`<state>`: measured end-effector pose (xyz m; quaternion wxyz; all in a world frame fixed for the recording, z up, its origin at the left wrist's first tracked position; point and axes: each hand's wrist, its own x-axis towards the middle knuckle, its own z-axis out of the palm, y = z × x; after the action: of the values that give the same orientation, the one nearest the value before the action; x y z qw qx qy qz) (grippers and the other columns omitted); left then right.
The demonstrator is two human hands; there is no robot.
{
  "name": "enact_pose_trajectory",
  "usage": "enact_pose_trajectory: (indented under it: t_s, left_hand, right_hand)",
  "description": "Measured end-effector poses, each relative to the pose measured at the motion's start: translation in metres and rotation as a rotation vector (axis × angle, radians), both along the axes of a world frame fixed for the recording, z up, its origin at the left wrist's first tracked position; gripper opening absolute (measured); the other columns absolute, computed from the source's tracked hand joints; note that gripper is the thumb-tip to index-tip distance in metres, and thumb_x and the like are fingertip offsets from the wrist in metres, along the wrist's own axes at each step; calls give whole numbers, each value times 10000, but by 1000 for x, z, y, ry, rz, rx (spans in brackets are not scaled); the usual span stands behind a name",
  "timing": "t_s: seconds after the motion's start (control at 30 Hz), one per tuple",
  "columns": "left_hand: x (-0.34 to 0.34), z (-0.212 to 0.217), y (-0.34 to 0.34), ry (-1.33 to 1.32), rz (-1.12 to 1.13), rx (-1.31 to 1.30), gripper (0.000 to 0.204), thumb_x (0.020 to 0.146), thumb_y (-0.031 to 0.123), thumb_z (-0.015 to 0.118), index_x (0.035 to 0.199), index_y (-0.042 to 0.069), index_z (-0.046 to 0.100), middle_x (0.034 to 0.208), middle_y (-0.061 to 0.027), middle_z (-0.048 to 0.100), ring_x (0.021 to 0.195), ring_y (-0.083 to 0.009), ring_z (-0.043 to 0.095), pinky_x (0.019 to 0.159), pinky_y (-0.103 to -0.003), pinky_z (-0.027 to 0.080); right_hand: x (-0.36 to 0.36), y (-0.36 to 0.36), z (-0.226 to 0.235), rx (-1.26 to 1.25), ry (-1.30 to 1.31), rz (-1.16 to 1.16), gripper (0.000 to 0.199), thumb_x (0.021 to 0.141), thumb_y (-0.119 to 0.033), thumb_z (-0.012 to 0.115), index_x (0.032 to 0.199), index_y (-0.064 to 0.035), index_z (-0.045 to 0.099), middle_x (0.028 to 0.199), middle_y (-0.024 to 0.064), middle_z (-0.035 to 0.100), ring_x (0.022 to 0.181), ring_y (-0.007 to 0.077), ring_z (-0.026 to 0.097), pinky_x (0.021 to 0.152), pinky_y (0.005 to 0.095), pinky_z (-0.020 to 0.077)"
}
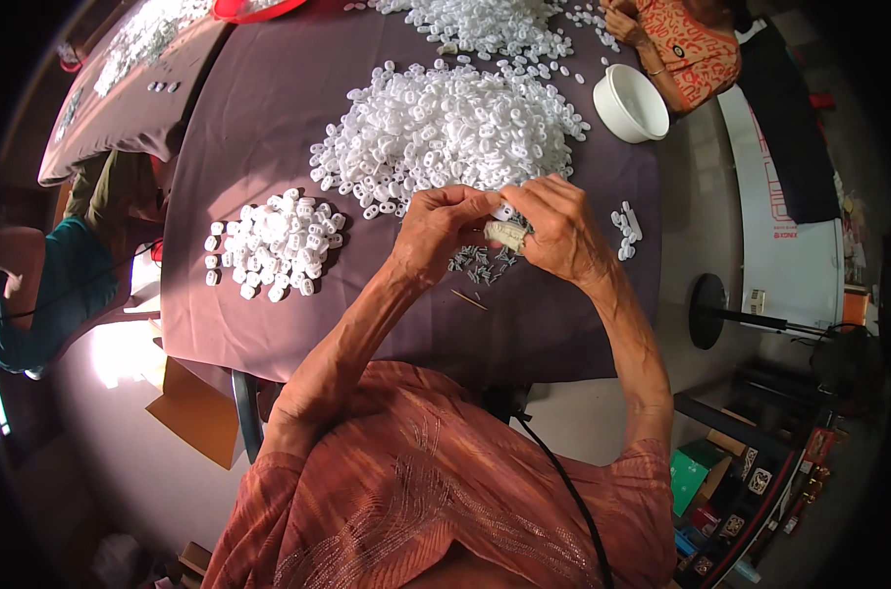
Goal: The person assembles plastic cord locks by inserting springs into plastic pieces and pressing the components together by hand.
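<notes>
My left hand (434, 234) and my right hand (566, 234) meet over the table, fingertips pinched together around a small white plastic piece (504, 211), mostly hidden by the fingers. A pale wrap (505, 235) covers one finger of my right hand. Just below the hands lie several small grey metal pins or screws (477, 265), too small to tell which, and a thin wooden stick (468, 299). Beyond my hands rises a large heap of white oval pieces with holes (455, 123). To the left is a smaller heap of thicker white pieces (279, 240).
On the brown tablecloth (396, 324), a few white pieces (626, 231) lie near the right edge. A white bowl (630, 103) stands at the far right, beside a person in an orange patterned top (691, 54). Another white heap (485, 22) lies at the back near a red tray (254, 10).
</notes>
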<state>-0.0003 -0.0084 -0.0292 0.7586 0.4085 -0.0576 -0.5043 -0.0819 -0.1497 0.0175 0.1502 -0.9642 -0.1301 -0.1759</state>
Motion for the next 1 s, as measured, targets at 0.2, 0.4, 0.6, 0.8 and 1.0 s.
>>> enact_pose_trajectory:
  t_s: [0.2, 0.4, 0.6, 0.8, 1.0]
  left_hand:
    - [2, 3, 1, 29, -22, 2, 184, 821, 162, 582, 842, -21, 590, 752, -142, 623, 648, -197, 618, 605, -279, 518]
    - [3, -2, 1, 50, -17, -43, 193, 824, 149, 575, 878, -37, 575, 767, -163, 624, 675, -212, 624, 620, -286, 522]
    - [-1, 0, 1, 67, 28, -72, 152, 803, 83, 576, 881, -48, 570, 802, -164, 625, 734, -218, 631, 648, -292, 526]
    - [-7, 3, -1, -91, 55, -16, 125, 780, 71, 586, 845, -36, 580, 792, -138, 625, 716, -196, 626, 647, -289, 527]
    - [-8, 3, -2, -100, 103, -5, 95, 770, 69, 580, 798, -21, 572, 748, -117, 619, 673, -175, 613, 636, -288, 521]
  right_hand:
    - [-11, -2, 5, 632, 215, -289, 164, 728, -28, 515, 871, -22, 595, 713, 49, 610, 618, 90, 540, 565, 224, 410]
    - [-8, 6, -3, 872, 363, -387, 128, 746, -53, 540, 848, 7, 587, 648, 74, 600, 576, 90, 554, 526, 230, 427]
    - [-7, 9, -13, 875, 217, -430, 260, 735, -192, 478, 855, 21, 566, 655, 34, 579, 605, 70, 518, 563, 213, 408]
    - [-8, 13, -10, 776, 170, -470, 238, 694, -112, 453, 858, 18, 567, 687, 45, 591, 612, 81, 527, 564, 222, 416]
    - [-7, 19, -12, 773, 146, -439, 165, 740, -92, 485, 841, 11, 564, 669, 35, 579, 600, 87, 511, 560, 230, 414]
